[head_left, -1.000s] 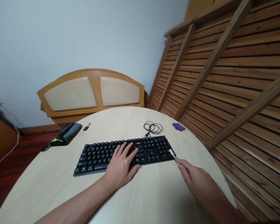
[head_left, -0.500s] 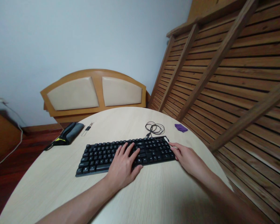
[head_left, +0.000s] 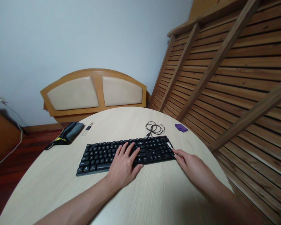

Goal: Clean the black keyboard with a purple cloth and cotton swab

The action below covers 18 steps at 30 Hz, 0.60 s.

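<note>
A black keyboard [head_left: 100, 156] lies across the round table in front of me. My left hand [head_left: 124, 165] rests on its middle, palm down with the fingers spread over the keys. At the right end, my right hand [head_left: 189, 161] pinches a thin cotton swab [head_left: 170, 145] between thumb and fingers. Its white tip lies over the right edge of the number pad. The keys under my left fingers are hidden, as is most of the swab's stick.
Behind the keyboard lies its coiled black cable [head_left: 155, 127]. A folded purple cloth [head_left: 181, 127] is at the far right of the table [head_left: 121, 118]. On the left are a black pouch [head_left: 70, 132] with a yellow stripe and what looks like a wire keycap puller [head_left: 88, 128].
My right hand has drawn the swab a little toward me and to the right, along the keyboard's right edge. My left hand has stayed in place.
</note>
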### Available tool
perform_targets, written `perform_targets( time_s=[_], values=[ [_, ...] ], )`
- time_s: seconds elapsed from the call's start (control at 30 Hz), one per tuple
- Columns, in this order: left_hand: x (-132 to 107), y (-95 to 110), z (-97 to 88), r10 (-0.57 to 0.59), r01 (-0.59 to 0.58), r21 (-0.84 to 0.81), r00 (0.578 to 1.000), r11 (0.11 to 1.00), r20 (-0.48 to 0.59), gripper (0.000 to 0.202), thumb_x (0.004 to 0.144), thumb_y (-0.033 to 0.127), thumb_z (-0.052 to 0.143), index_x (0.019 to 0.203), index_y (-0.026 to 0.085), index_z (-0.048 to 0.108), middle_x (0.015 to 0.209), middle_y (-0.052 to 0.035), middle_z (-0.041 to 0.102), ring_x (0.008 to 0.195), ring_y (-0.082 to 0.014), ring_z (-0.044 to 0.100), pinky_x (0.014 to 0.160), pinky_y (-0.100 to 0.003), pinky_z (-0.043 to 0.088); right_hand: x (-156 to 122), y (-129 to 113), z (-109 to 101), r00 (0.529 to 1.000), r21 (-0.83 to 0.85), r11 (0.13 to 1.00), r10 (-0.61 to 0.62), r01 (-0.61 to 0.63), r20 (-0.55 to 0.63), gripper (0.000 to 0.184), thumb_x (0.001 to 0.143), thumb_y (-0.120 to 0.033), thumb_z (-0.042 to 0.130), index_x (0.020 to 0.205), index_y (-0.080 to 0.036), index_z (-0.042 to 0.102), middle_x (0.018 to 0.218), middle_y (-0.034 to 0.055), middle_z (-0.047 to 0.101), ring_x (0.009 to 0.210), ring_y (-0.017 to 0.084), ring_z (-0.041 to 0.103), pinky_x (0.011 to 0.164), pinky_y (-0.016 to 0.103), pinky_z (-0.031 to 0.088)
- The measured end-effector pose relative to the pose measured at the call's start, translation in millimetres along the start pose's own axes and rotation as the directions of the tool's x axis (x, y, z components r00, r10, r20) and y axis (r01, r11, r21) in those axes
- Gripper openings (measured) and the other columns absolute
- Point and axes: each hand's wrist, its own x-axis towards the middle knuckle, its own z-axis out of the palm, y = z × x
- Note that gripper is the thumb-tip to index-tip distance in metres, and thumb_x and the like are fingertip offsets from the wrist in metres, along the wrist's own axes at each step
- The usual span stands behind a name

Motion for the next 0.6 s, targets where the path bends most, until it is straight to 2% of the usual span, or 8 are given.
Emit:
perform_targets(
  time_s=[0.13,0.37,0.5,0.6],
  values=[
    [1,0,1.4,-0.025,0.025,0.001,1.000,1.000,-0.014,0.058,0.093,0.048,0.063,0.145,0.024,0.053,0.156,-0.0115,0.045,0.144,-0.0389,0.038,0.117,-0.060,0.033,-22,2,2,0.999,-0.035,0.999,0.033,-0.033,-0.003,0.037,0.098,-0.037,0.044,0.123,-0.029,0.070,0.096,0.0077,0.080,0.090,0.030,0.076,0.076,0.035,0.055],
    [3,0,1.8,-0.031,0.031,-0.001,1.000,1.000,-0.001,0.059,0.094,0.048,0.061,0.146,0.023,0.051,0.156,-0.0125,0.044,0.144,-0.0391,0.037,0.117,-0.060,0.033,-45,12,5,0.995,-0.076,0.994,0.083,-0.079,0.057,0.045,0.099,-0.041,0.037,0.132,-0.028,0.065,0.102,0.0096,0.079,0.095,0.033,0.075,0.081,0.041,0.056],
    [3,0,1.5,-0.020,0.020,-0.015,1.000,1.000,-0.012,0.059,0.093,0.047,0.062,0.146,0.023,0.052,0.156,-0.0121,0.044,0.144,-0.0392,0.037,0.117,-0.060,0.033,-46,8,-3,0.996,-0.041,0.997,0.073,-0.071,0.052,0.046,0.099,-0.042,0.038,0.132,-0.028,0.066,0.110,0.0096,0.078,0.100,0.034,0.074,0.083,0.043,0.056],
    [3,0,1.2,-0.015,0.015,-0.017,1.000,1.000,-0.027,0.058,0.092,0.045,0.063,0.145,0.023,0.052,0.156,-0.0117,0.045,0.144,-0.0391,0.038,0.116,-0.061,0.033,-37,-2,-9,0.999,0.008,0.999,0.032,-0.032,0.015,0.044,0.100,-0.043,0.039,0.131,-0.028,0.066,0.112,0.0089,0.078,0.100,0.032,0.074,0.083,0.040,0.056]
  ],
)
